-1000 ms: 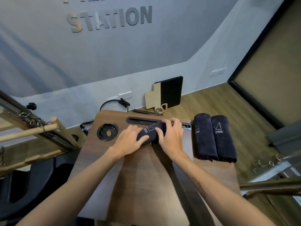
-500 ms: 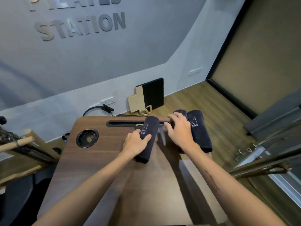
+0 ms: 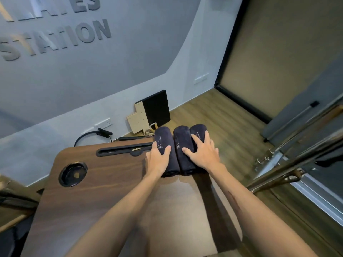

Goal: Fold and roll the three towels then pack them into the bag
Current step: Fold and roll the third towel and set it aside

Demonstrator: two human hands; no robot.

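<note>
Three rolled towels (image 3: 182, 145) lie touching at the table's (image 3: 104, 184) far right corner, our left hand (image 3: 157, 160) curled round one, right hand (image 3: 202, 153) spread flat over two; any nudge outward likely tips them off the edge.

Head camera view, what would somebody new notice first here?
Three dark rolled towels lie side by side at the far right edge of the wooden table: the left towel, middle towel and right towel. The left hand rests on the left one, and the right hand lies spread over the other two. Big raised letters fill the grey wall behind.
</note>
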